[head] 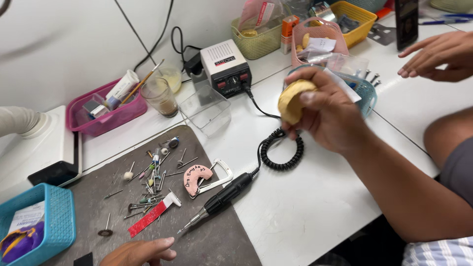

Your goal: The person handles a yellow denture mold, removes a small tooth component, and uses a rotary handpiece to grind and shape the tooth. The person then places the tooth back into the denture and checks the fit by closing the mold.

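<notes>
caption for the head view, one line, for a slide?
Right hand lifts a yellow dental cast above the white bench; left hand rests on the grey mat near a rotary handpiece.

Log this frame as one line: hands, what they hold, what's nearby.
right hand: holds yellow dental cast raised | left hand: empty, on grey mat | nearby: black handpiece, pink base plate, scattered burs

The right hand (327, 111) is raised mid-scene, forearm reaching in from the near right, fingers curled shut in a grip, thumb on top. The left hand (140, 251) lies low at the near edge, fingers loosely extended, holding nothing.
</notes>
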